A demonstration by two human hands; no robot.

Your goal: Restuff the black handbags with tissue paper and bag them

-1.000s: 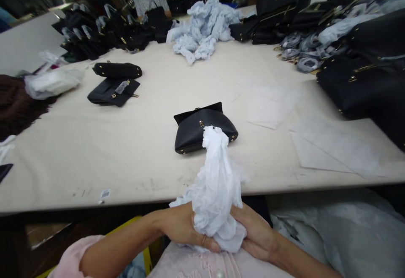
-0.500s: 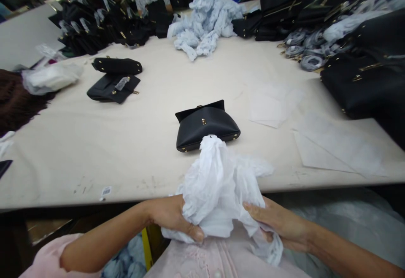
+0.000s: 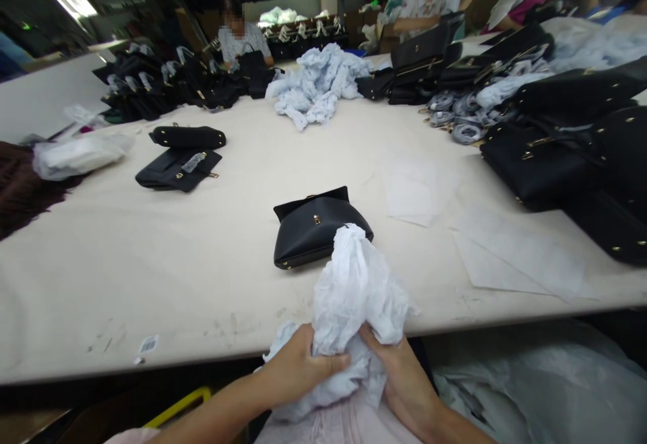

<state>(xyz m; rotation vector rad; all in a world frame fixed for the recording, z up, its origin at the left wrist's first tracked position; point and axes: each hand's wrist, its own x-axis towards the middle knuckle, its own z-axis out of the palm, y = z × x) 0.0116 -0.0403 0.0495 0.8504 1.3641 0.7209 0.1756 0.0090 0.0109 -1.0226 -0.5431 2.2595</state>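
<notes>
Crumpled white tissue paper (image 3: 358, 289) is bunched between my two hands at the table's front edge, its upper tip overlapping the right end of a black handbag. My left hand (image 3: 300, 366) grips the paper from the left, thumb across its front. On the right side my right hand (image 3: 399, 373) closes round the same bundle, with its fingers partly hidden in the folds. Just beyond the paper, the black handbag (image 3: 316, 228) lies on the table with its flap open at the back and a gold clasp facing up.
Two black bags (image 3: 185, 154) lie at the left of the cream table (image 3: 202, 242). Flat white sheets (image 3: 515, 255) are at the right. Pale blue paper (image 3: 323, 80) is heaped at the back. More black bags (image 3: 536, 161) are piled right. Two people sit or stand beyond the table.
My hands have drawn closer together, gathering the loose paper into a tighter bundle. The view has tilted up, showing more of the room and another person at the back.
</notes>
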